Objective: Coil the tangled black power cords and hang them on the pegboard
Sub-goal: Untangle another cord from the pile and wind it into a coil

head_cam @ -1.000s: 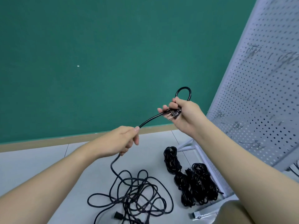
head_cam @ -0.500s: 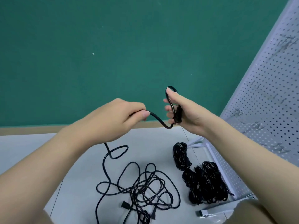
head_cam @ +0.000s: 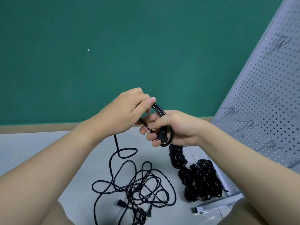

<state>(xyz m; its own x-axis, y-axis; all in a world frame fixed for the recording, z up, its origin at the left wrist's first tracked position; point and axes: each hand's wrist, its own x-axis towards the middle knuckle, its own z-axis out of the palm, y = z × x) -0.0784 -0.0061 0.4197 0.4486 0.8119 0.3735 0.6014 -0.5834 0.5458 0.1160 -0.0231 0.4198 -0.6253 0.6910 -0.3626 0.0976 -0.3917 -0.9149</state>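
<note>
My right hand curls around a small loop of black power cord, with the plug lying against its fingers. My left hand pinches the same cord just above and left of that loop, thumb and fingers closed on it. From my left hand the cord drops to a loose tangle of black cords on the grey floor. The white pegboard with metal hooks leans at the right.
Several coiled black cord bundles lie on the floor beside the pegboard's white base frame. A green wall with a tan baseboard stands behind. My knees show at the bottom edge.
My left hand has come right and up to meet my right hand, laying the cord over into a loop. My right hand has dropped slightly and turned, now closing round the loop and plug.
</note>
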